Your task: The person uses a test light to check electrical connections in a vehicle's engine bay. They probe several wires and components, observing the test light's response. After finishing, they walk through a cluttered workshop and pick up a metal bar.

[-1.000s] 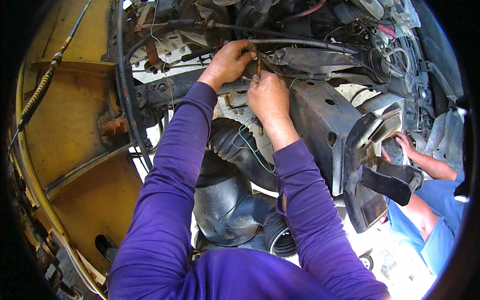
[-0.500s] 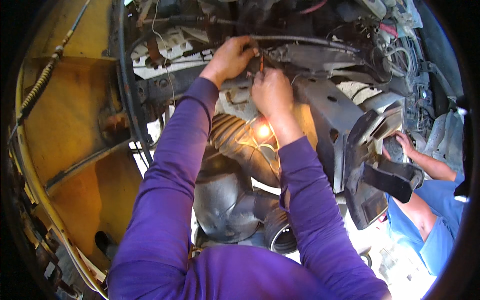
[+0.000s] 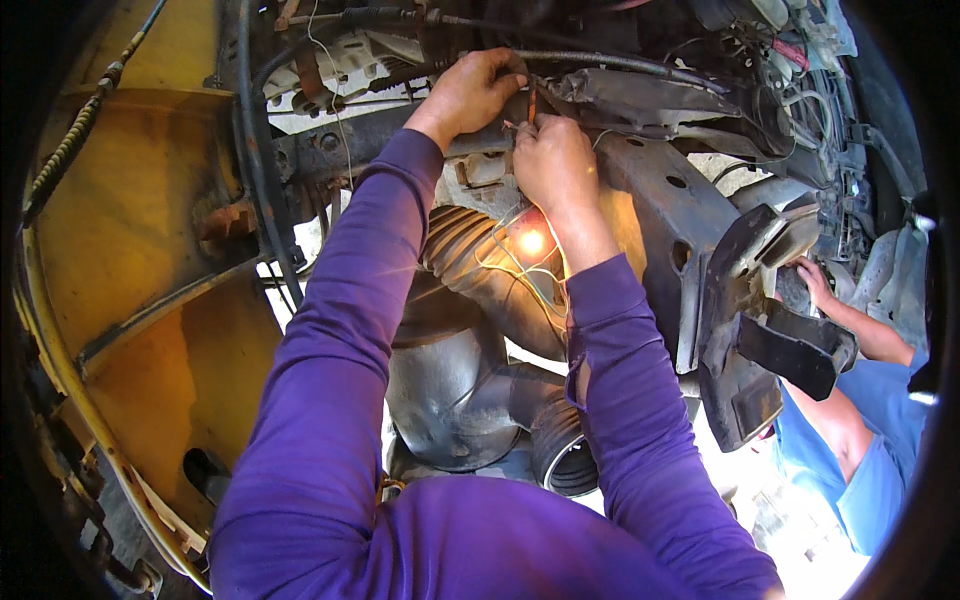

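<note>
My left hand (image 3: 475, 92) is closed at a dark cable and linkage area near the top centre, its fingertips pinching something I cannot make out. Just below and right of it, my right hand (image 3: 553, 165) is closed on a slim orange tool (image 3: 532, 98) that stands upright between the hands, with thin wire ends beside its fingers. Under the right wrist a small lamp (image 3: 532, 242) glows among loose thin wires (image 3: 520, 275), over a ribbed black hose (image 3: 455, 245). A dark steel crossmember (image 3: 330, 140) runs behind both hands.
Yellow steel bodywork (image 3: 135, 200) fills the left. A holed dark bracket (image 3: 655, 230) and plate assembly (image 3: 740, 380) stand to my right. A black canister (image 3: 440, 400) lies below. Beyond the plate, another person in blue (image 3: 860, 430) has a hand (image 3: 812, 278) on machinery.
The small lamp, dark a second ago, is now glowing. Both my hands have shifted slightly up and right with the tool, and the whole view has moved slightly.
</note>
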{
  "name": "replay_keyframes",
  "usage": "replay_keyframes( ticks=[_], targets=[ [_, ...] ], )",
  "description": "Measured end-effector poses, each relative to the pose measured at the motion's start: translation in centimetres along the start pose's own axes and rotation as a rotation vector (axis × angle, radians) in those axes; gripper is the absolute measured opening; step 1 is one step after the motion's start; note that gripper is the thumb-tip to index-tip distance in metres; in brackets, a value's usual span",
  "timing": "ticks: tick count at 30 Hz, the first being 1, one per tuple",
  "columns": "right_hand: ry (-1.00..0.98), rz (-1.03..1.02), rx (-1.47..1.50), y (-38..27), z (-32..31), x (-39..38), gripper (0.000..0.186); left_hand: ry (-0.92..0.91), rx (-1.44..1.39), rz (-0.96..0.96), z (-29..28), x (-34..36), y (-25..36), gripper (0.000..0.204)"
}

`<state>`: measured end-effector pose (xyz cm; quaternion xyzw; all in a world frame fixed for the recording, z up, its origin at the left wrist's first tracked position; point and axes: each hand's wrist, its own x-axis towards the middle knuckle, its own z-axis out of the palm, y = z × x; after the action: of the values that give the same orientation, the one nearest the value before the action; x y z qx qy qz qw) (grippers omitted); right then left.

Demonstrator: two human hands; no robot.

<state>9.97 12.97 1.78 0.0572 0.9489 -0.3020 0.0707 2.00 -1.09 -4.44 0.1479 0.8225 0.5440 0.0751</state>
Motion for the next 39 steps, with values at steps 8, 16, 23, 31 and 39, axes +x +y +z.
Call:
replay_keyframes(
  ticks=[8, 16, 23, 31, 39],
  targets=[
    [-0.015, 0.053, -0.023, -0.2, -0.2, -0.1, 0.028, -0.004, -0.021, -0.041, -0.2, -0.1, -0.4, 0.031],
    [-0.019, 0.064, 0.013, -0.5, 0.5, -0.5, 0.027, 0.032, -0.061, -0.181, 0.1, -0.1, 1.0, 0.044],
    [-0.015, 0.06, 0.014, -0.8, 0.7, -0.8, 0.027, 0.078, 0.057, -0.144, 0.5, 0.1, 0.6, 0.046],
    [0.0, 0.095, 0.092, -1.0, 0.9, -0.9, 0.027, 0.07, -0.016, -0.183, 0.4, -0.1, 0.6, 0.043],
    [0.037, 0.056, 0.054, -0.2, 1.8, -0.8, 0.026, 0.101, 0.095, -0.175, 0.9, -0.2, 0.8, 0.043]
  ],
)
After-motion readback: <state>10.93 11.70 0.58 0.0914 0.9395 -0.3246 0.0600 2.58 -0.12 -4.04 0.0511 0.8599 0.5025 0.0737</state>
